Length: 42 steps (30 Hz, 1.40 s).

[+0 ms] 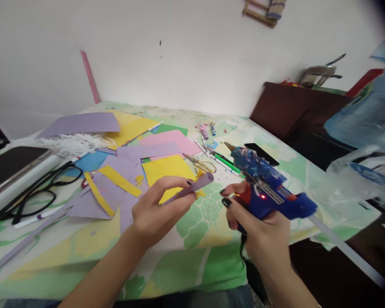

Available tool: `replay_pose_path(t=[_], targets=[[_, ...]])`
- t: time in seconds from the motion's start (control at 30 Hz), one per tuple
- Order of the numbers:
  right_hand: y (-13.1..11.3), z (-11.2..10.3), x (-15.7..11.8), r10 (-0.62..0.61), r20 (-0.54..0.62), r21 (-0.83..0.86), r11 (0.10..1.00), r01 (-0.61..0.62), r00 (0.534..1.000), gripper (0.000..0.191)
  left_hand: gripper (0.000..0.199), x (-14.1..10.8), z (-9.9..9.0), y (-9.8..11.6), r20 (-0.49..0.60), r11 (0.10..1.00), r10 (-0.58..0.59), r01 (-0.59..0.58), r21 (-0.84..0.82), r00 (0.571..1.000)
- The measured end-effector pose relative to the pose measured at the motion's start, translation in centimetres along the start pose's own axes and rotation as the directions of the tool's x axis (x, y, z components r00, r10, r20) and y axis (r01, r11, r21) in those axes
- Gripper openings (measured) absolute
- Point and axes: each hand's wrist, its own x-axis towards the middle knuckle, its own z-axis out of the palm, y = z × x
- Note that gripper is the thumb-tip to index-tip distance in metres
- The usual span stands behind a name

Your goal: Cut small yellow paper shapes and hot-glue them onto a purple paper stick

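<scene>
My left hand (162, 205) pinches a rolled purple paper tube (202, 182), its open end pointing right. Small yellow paper pieces (200, 194) stick out beside the tube near my fingertips. In my right hand (259, 226) is a blue hot glue gun (272, 194), gripped round its handle, with a red light lit on its side. The gun's nozzle points up and left, apart from the tube. A long white glue stick (346, 252) runs out of its back. Behind the tube lie gold-handled scissors (203, 166) and a yellow sheet (170, 169).
Purple sheets (98, 203), yellow strips (120, 182) and black-framed glasses (35, 194) lie at left, near a dark-screened device (14, 167). Pens (223, 162) and a black phone (261, 154) lie behind the glue gun. A plastic bag (356, 171) is at right. A wall stands behind the table.
</scene>
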Motion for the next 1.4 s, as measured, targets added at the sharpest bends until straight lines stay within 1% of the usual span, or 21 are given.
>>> replay_pose_path(t=[0.13,0.2,0.3,0.37,0.4,0.43,0.47,0.5,0.53,0.57,0.6,0.63,0.67,0.7,0.8,0.87,0.93,1.03,1.13,1.2,1.4], targets=[[0.6,2.0,0.5,-0.021,-0.039,0.078,0.997,0.024,0.999,0.015,0.019,-0.1,0.1,0.1,0.024,0.998,0.045,-0.046,0.035,0.999],[1.1,2.2,0.7,-0.012,-0.048,0.097,0.995,0.016,0.999,0.014,0.021,0.1,0.0,0.1,0.037,0.999,-0.007,0.006,0.040,0.999],[2.0,1.8,1.1,-0.001,-0.055,0.125,0.992,0.008,0.998,0.012,0.018,1.0,-0.1,-0.1,0.015,0.976,-0.217,0.217,-0.016,0.976],[2.5,1.2,1.4,0.007,-0.043,0.129,0.992,-0.002,0.999,0.013,0.013,1.9,-0.3,-0.8,-0.034,0.902,-0.428,0.424,-0.083,0.903],[2.7,1.0,1.5,0.013,-0.033,0.124,0.992,-0.008,0.999,0.014,0.010,2.4,-0.4,-1.3,-0.043,0.831,-0.547,0.536,-0.152,0.836],[2.8,0.7,1.6,0.017,-0.026,0.113,0.993,-0.014,1.000,0.014,0.008,2.8,-0.4,-1.9,-0.031,0.732,-0.667,0.647,-0.213,0.744],[2.9,0.6,1.7,0.020,-0.019,0.100,0.995,-0.018,1.000,0.013,0.007,3.2,-0.4,-2.6,0.038,0.607,-0.771,0.752,-0.256,0.636],[3.0,0.4,1.8,0.023,-0.009,0.085,0.996,-0.022,1.000,0.012,0.007,3.4,-0.4,-3.3,0.120,0.451,-0.861,0.850,-0.273,0.495],[3.0,0.3,1.8,0.027,0.000,0.071,0.997,-0.027,1.000,0.011,0.009,3.6,-0.4,-4.1,0.192,0.279,-0.923,0.924,-0.262,0.333],[3.0,0.3,1.8,0.033,0.008,0.057,0.998,-0.033,0.999,0.011,0.011,3.5,-0.4,-4.7,0.253,0.127,-0.948,0.960,-0.250,0.191],[3.1,0.3,1.8,0.040,0.016,0.047,0.998,-0.041,0.999,0.010,0.012,3.4,-0.3,-5.3,0.282,0.070,-0.950,0.971,-0.230,0.135],[3.1,0.3,1.7,0.050,0.025,0.043,0.998,-0.051,0.998,0.010,0.013,3.1,-0.3,-5.8,0.296,0.041,-0.949,0.975,-0.217,0.106],[3.2,0.3,1.7,0.061,0.033,0.046,0.997,-0.062,0.998,0.011,0.014,2.9,-0.4,-6.1,0.299,0.023,-0.950,0.976,-0.215,0.088],[3.2,0.4,1.6,0.071,0.043,0.055,0.996,-0.073,0.997,0.011,0.015,2.6,-0.5,-6.3,0.292,0.023,-0.952,0.974,-0.224,0.090],[3.4,0.7,1.5,0.071,0.069,0.115,0.990,-0.078,0.995,0.012,0.015,2.3,-1.1,-5.7,0.271,0.044,-0.954,0.954,-0.296,0.128],[3.3,1.0,1.5,0.046,0.078,0.159,0.986,-0.058,0.996,0.013,0.015,2.7,-1.7,-4.4,0.315,0.016,-0.938,0.926,-0.378,0.145],[2.9,1.6,1.5,0.003,0.109,0.192,0.981,-0.024,0.994,0.015,0.019,3.3,-2.2,-2.6,0.468,-0.172,-0.878,0.844,-0.508,0.103],[1.9,2.4,1.3,-0.053,0.200,0.219,0.976,0.009,0.978,0.019,0.021,4.2,-2.5,0.0,0.591,-0.328,-0.805,0.790,-0.517,0.052],[0.9,3.0,0.9,-0.059,0.294,0.224,0.975,-0.008,0.954,0.023,0.021,4.4,-2.3,1.5,0.646,-0.340,-0.756,0.781,-0.524,0.104],[0.5,3.2,0.6,-0.039,0.305,0.213,0.977,-0.029,0.952,0.023,0.016,4.1,-1.9,1.8,0.638,-0.318,-0.760,0.787,-0.529,0.122],[0.4,3.4,0.3,0.070,0.143,0.122,0.989,-0.087,0.987,0.018,0.012,3.2,-1.4,1.9,0.611,-0.313,-0.785,0.788,-0.531,0.100]])
